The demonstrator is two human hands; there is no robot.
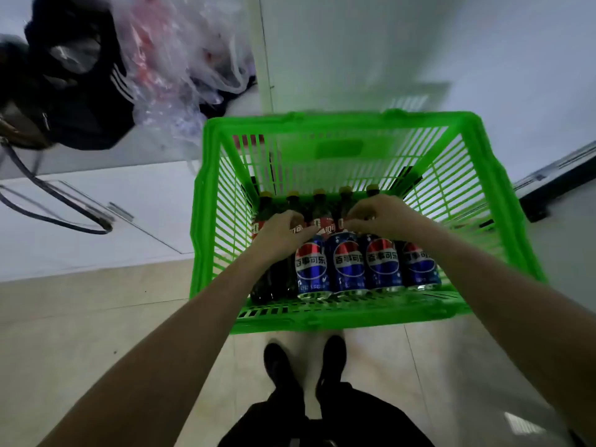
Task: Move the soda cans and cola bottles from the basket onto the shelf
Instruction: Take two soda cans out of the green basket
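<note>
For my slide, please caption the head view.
Both hands reach into a green basket of bottles and cans.

百事可乐 and Pepsi globe on blue cans

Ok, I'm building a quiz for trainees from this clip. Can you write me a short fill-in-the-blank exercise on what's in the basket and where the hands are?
1. The basket holding the drinks is coloured ____.
2. The blue cans visible in the near row number ____.
3. Behind the cans stand dark cola bottles with ____ caps.
4. The left hand and right hand both reach ____ the basket.

Missing words: green; four; yellow; into
</note>
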